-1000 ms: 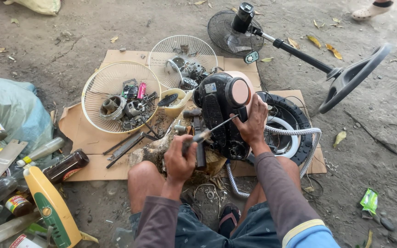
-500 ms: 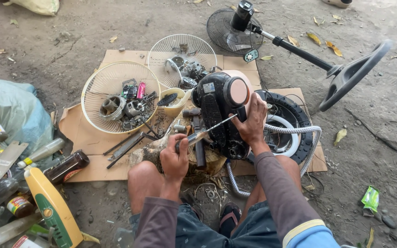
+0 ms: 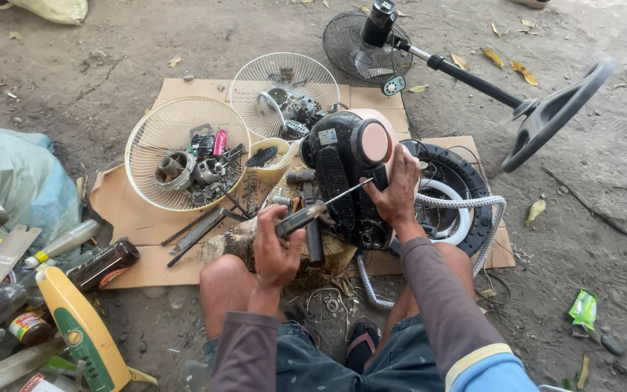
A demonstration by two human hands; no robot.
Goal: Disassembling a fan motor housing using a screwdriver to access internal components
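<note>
we are gripping a screwdriver [image 3: 322, 207] in our left hand [image 3: 276, 247], fingers wrapped around its dark handle, the shaft reaching right toward a black motor housing [image 3: 342, 174]. our right hand [image 3: 399, 190] is closing over the housing's right side, steadying it – it is sitting at the middle of the cardboard sheet [image 3: 139, 225], just beyond our knees. to the left, a white fan grille [image 3: 155, 138] is holding small metal parts – a black standing fan [image 3: 429, 58] is lying far right.

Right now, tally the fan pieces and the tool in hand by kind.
White wire fan guards: 2
Black motor housing: 1
Standing fan on black pole: 1
Screwdriver: 1
Total: 5
</note>
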